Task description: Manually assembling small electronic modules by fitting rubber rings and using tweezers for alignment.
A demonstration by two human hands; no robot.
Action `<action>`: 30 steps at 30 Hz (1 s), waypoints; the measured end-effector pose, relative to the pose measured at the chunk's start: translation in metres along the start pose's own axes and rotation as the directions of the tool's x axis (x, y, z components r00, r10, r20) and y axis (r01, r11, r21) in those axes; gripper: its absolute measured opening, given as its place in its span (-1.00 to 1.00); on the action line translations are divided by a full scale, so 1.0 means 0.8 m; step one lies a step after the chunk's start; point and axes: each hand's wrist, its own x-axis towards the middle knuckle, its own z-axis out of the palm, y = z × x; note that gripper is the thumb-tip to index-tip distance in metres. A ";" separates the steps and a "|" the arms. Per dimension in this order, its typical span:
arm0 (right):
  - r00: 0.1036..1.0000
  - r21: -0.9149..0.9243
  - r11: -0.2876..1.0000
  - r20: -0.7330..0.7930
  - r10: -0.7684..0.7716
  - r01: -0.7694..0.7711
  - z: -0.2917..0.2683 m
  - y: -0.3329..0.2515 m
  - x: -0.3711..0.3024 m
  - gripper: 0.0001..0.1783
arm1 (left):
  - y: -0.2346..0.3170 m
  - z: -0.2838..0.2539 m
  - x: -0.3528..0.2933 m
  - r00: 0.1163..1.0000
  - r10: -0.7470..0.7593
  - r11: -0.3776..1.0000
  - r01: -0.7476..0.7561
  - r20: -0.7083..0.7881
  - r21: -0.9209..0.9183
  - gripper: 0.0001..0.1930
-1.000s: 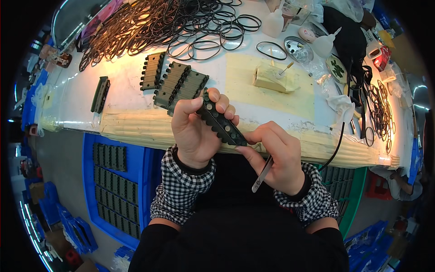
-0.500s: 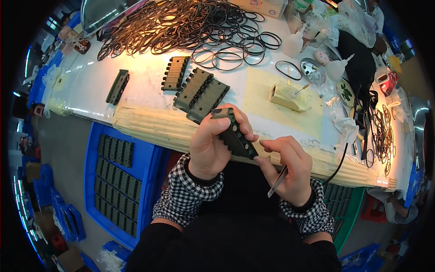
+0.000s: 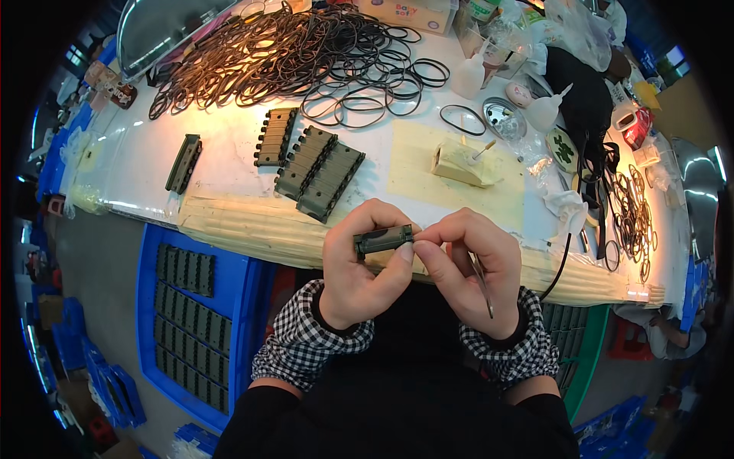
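Note:
My left hand (image 3: 350, 284) is closed around a small dark green ribbed plastic part (image 3: 382, 240), held level above the table's front edge. Thumb and forefinger of my right hand (image 3: 497, 256) pinch at the part's right end; anything small between those tips is hidden. Slim silver tweezers (image 3: 486, 294) are tucked in the same hand, pointing down towards me. Beyond my hands, several similar green parts lie side by side in a group (image 3: 317, 172). Another such part (image 3: 183, 163) lies alone further left.
A heap of dark rubber rings (image 3: 283, 57) covers the back of the table. On a yellow sheet (image 3: 413, 172) stands a cream block (image 3: 459, 164) with a stick. White squeeze bottles (image 3: 468, 75) stand at the right. Below left, a blue crate (image 3: 145, 321) holds rows of green parts.
The green part has turned from a steep slant to nearly level, its ribbed side out of sight. My right fingertips have closed on its end. The view has shifted slightly.

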 end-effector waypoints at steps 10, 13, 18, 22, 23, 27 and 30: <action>0.997 0.029 0.997 0.036 0.068 -0.069 -0.004 -0.002 0.001 -0.95 | -0.004 -0.001 0.000 0.995 0.094 0.989 -0.096 0.023 0.114 -0.87; 0.999 -0.018 1.000 0.030 0.015 -0.015 -0.002 0.000 0.000 -0.94 | -0.006 0.001 -0.002 0.995 0.100 0.989 -0.101 0.015 0.107 -0.88; 1.000 -0.038 0.999 0.008 -0.002 0.002 0.001 0.003 -0.003 -0.90 | -0.005 0.003 -0.003 0.997 0.073 0.995 -0.074 0.012 0.071 -0.87; 0.999 -0.040 0.999 -0.018 -0.028 0.027 0.003 0.004 -0.003 -0.89 | -0.005 0.005 -0.003 1.000 0.026 0.999 -0.027 -0.004 -0.043 -0.86; 0.999 -0.041 0.999 -0.020 -0.029 0.028 0.004 0.005 -0.003 -0.89 | -0.005 0.005 -0.003 1.000 0.014 0.997 -0.014 -0.005 -0.072 -0.86; 0.999 -0.028 0.999 -0.012 -0.036 0.036 0.003 0.007 -0.003 -0.89 | -0.003 0.005 -0.004 0.998 0.056 0.996 -0.054 -0.031 0.073 -0.85; 0.999 0.065 0.997 0.031 0.041 -0.043 0.001 0.010 -0.004 -0.90 | -0.004 0.005 -0.003 0.982 0.182 0.947 -0.162 -0.047 0.279 -0.84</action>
